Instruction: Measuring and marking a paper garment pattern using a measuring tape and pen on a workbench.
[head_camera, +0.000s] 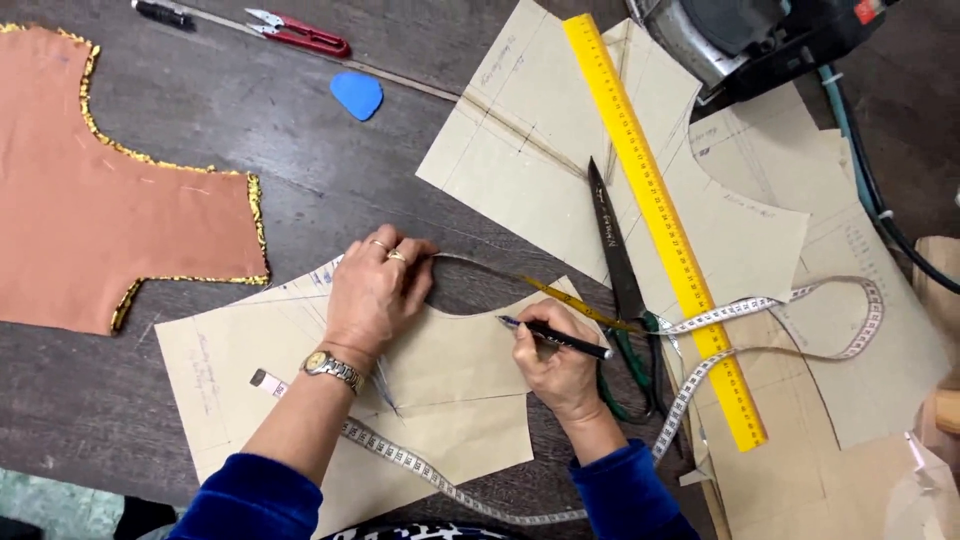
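Paper pattern piece (440, 380): tan, lying flat on the dark counter (300, 170) right below the person, its upper edge cut in a deep curve.
Right hand (556, 362): fingers pinched round a dark pen (556, 338), the tip touching the paper at the right end of the curved edge.
Left hand (378, 290): fingers close together and pressed down on the upper left of the curve, holding the paper flat; rings on two fingers, a watch on the wrist.
Progress: ruled lines and a dart-like mark already show on the piece, and its outline is cut; by my reading the marking along the curve is under way, with the stretch between the two hands not visibly drawn yet.
Paper count: at least three more tan pattern sheets (540, 150) overlap at upper right; the exact number is hard to tell.
Measuring tools: one yellow ruler (660, 215), lying diagonally; white tape measures (800, 325) looping at right and passing under the worked piece, whether one or two I cannot tell.
Cutting tools: one pair of large shears (620, 270) beside the ruler; one pair of red thread snips (300, 33) at the top.
Other: one blue tailor's chalk (357, 94); one orange fabric piece with gold trim (100, 190) at left; a machine (750, 35) at the top right corner.
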